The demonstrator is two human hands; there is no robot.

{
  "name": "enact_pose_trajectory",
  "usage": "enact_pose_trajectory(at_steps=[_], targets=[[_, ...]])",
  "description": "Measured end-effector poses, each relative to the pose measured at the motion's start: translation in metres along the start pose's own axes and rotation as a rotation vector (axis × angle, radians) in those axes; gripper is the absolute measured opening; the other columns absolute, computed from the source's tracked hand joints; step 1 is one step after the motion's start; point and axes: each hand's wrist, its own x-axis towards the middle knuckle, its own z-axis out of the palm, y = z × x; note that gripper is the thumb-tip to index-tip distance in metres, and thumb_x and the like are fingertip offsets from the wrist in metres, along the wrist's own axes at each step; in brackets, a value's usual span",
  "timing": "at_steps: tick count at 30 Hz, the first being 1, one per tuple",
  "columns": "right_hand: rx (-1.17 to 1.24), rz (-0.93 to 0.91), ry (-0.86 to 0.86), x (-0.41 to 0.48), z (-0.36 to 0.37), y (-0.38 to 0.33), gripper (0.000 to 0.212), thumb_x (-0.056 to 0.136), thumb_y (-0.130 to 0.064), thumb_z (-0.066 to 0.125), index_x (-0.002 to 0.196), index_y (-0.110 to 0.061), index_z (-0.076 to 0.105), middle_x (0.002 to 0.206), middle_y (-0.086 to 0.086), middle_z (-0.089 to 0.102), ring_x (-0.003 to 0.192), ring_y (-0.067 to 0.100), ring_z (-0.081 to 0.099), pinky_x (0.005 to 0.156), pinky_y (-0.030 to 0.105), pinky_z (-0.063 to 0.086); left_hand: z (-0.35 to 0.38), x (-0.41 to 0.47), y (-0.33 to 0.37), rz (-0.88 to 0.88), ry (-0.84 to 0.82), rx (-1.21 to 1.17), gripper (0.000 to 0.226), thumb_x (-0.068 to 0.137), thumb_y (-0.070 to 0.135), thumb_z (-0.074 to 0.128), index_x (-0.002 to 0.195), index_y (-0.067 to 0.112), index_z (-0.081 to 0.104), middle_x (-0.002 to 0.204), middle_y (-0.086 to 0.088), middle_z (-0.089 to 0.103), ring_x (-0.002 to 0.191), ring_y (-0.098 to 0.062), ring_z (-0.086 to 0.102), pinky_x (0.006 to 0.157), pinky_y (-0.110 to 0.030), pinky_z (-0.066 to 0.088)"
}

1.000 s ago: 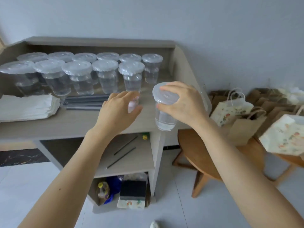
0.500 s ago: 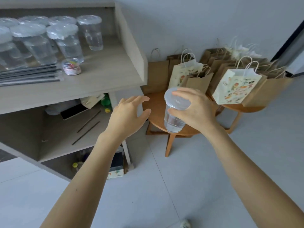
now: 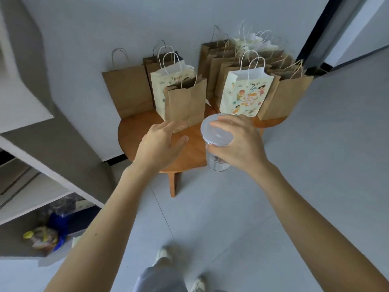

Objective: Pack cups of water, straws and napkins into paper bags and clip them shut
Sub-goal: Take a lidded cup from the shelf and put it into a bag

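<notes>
Standing just beyond and left of the grip, a round wooden stool (image 3: 132, 133) was seen, with a brown paper bag (image 3: 185, 100) set upright on it. A printed bag (image 3: 246, 93) was placed behind the grip. The left hand (image 3: 162, 144) was held open and empty, left of the grip. The cup of water (image 3: 217, 163) was clasped by the right hand (image 3: 237, 144), fingers curled round its lid (image 3: 212, 131).

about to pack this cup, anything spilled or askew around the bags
Nothing stands out. The lidded cup sits upright in the right hand, no water on the stool or floor, and the bags stand upright.
</notes>
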Motion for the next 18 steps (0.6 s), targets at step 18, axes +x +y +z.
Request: enact_pose_trajectory(at_steps=[18], targets=[[0.070, -0.099, -0.010, 0.245, 0.116, 0.124, 0.048, 0.067, -0.040, 0.071, 0.110, -0.019, 0.067, 0.116, -0.002, 0.059, 0.110, 0.023, 0.050, 0.083, 0.018, 0.036, 0.056, 0.263, -0.102, -0.155, -0.031, -0.019, 0.027, 0.091, 0.030, 0.052, 0.117, 0.025, 0.061, 0.113, 0.005, 0.065, 0.101, -0.017, 0.060, 0.082, -0.040, 0.052]])
